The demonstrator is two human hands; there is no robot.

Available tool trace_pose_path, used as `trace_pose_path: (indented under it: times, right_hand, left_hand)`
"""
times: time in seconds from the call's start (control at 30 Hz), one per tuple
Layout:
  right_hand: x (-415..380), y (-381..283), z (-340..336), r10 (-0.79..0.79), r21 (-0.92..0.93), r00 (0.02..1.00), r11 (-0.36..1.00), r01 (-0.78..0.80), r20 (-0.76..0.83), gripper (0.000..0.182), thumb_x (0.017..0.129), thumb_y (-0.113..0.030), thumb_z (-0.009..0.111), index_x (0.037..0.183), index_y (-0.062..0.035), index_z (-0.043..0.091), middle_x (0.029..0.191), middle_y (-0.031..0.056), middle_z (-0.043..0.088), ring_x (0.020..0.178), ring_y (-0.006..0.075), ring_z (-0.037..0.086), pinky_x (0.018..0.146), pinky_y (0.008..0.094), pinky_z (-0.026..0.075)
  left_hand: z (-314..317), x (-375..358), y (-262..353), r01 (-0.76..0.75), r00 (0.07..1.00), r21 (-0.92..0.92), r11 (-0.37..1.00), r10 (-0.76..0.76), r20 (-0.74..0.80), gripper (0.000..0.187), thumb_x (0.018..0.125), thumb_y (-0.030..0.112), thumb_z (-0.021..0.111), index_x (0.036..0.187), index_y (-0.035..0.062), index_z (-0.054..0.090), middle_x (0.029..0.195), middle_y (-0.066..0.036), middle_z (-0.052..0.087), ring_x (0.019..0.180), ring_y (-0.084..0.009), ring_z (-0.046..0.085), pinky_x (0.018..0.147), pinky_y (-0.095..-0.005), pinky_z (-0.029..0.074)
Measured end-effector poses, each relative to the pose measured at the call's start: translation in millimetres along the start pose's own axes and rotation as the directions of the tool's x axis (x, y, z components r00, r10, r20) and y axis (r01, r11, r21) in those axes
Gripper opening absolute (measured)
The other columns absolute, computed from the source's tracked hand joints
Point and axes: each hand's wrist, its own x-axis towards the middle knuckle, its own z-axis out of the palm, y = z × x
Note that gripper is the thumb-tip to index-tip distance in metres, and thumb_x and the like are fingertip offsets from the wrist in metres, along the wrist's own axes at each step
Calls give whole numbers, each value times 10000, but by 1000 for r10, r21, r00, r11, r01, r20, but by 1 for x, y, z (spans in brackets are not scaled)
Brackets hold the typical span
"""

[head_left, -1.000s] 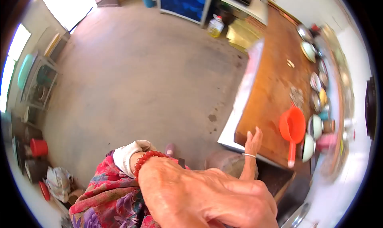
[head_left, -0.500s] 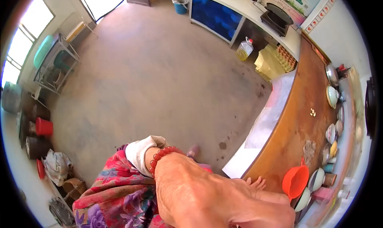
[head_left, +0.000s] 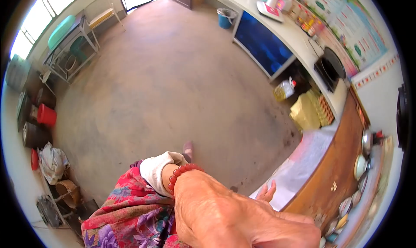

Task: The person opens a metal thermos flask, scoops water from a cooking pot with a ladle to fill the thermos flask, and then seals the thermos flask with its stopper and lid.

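Observation:
My left hand (head_left: 251, 217) looms large and close in front of the camera, its back turned to me. A red bead bracelet (head_left: 185, 168) circles that wrist, below a rolled white cuff and a floral sleeve (head_left: 130, 204). The left fingers are hidden, so what they hold cannot be seen. Beyond it, my right hand (head_left: 266, 191) shows only partly, with a few fingers apart and nothing visible in them. It appears over the pale side panel (head_left: 294, 178) of the brown counter (head_left: 333, 161). Small whitish pieces (head_left: 333, 186) lie on that counter.
Bowls (head_left: 359, 166) line the wall side of the counter. An oil bottle (head_left: 284, 90) and egg trays (head_left: 325, 109) sit under the white worktop, which carries a black electric pan (head_left: 331, 70). Along the left stand a table (head_left: 65, 46) and a red bucket (head_left: 46, 115).
My view has swung to the right and forward, and the orange-red strainer has left the frame. My right hand has shifted from the counter top towards its side panel.

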Motion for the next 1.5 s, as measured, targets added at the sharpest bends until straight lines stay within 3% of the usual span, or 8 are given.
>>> trace_pose_path:
  times: [0.2,0.4,0.7,0.8,0.87,0.97,1.23,1.5]
  right_hand:
    - [50,-81,97,-80,-59,967,994,97,241,398,853,-223,499,1145,41,439,1133,218,490,1070,339,459,925,382,349]
    - [78,-60,165,181,-151,869,981,-124,461,405,818,-249,537,1101,34,475,1065,220,530,981,324,518,869,386,396]
    - [159,69,220,330,-327,843,924,-196,425,392,774,-295,568,1014,13,537,989,192,565,899,304,539,798,381,424]
    - [214,24,244,405,-328,790,904,-273,460,378,763,-280,578,1019,-5,540,955,162,574,815,274,548,724,366,449]
    - [273,-40,270,488,-264,713,873,-411,504,369,758,-254,582,1038,-17,536,930,127,578,718,219,552,630,336,464]
    - [352,-132,303,483,-181,686,866,-467,544,393,761,-238,579,1084,-25,512,891,81,573,638,141,537,553,284,461]
    - [488,-277,399,201,-46,761,974,-221,616,365,796,-162,562,1122,-20,483,831,73,573,647,110,541,549,233,461]
    - [510,-276,460,521,-217,492,808,-548,698,408,781,-169,587,1147,-28,473,862,103,595,676,148,578,563,258,488]
  left_hand:
    - [-77,97,44,-271,963,94,958,270,19,80,758,107,640,824,64,658,757,-237,571,639,-270,546,536,-318,425]
    - [-139,171,81,-377,922,220,900,387,-1,84,737,97,658,813,64,668,746,-235,573,635,-272,549,533,-304,423]
    - [-245,259,78,-304,953,89,949,303,28,23,729,27,650,735,6,641,836,-281,552,678,-272,555,555,-281,423]
    - [-272,285,78,68,947,69,995,-42,-319,58,740,31,642,764,-12,612,828,-278,554,694,-266,556,561,-272,434]
    - [-309,310,88,292,943,402,868,-193,-270,71,738,40,640,775,-12,608,821,-265,555,691,-260,556,559,-274,435]
    - [-359,350,100,-23,974,930,368,-200,103,93,736,54,636,792,-13,602,809,-247,558,687,-250,555,556,-275,438]
    - [-471,441,117,-485,867,868,-109,-189,461,154,731,90,627,836,-15,585,780,-198,565,676,-226,553,549,-280,445]
    - [-561,541,121,-552,828,777,-301,-90,553,216,726,127,617,880,-16,568,750,-149,571,665,-201,551,541,-285,451]
